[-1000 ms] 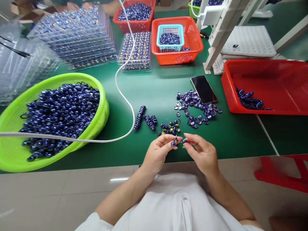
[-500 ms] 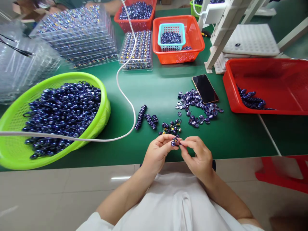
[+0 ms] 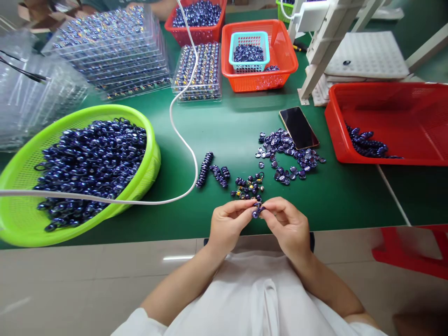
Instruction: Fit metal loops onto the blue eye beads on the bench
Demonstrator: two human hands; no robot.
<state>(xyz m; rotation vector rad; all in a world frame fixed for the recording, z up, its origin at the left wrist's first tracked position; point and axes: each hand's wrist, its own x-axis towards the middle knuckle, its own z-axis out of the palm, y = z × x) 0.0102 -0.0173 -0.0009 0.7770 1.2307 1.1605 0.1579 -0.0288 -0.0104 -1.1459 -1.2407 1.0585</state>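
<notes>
My left hand (image 3: 229,221) and my right hand (image 3: 287,224) meet at the front edge of the green table. Between their fingertips they pinch a small shiny dark-blue part (image 3: 256,211) with a rounded end; the fingers partly cover it. Just beyond lies a little heap of dark-blue pieces with gold-coloured bits (image 3: 248,187). To its left are short stacks of dark-blue rings (image 3: 205,170). Farther right, loose dark-blue caps (image 3: 292,161) are scattered beside a phone (image 3: 299,127).
A green basket (image 3: 154,161) full of dark-blue parts stands left, crossed by a white cable (image 3: 182,140). Clear trays (image 3: 115,56) of parts are stacked behind. Red baskets (image 3: 287,79) stand at the back, a larger red bin (image 3: 413,161) right. Another person's arm (image 3: 163,9) shows at the far edge.
The part has turned slightly and sits a little lower between my fingertips. My right fingers have closed in nearer to my left. Other things lie as before.
</notes>
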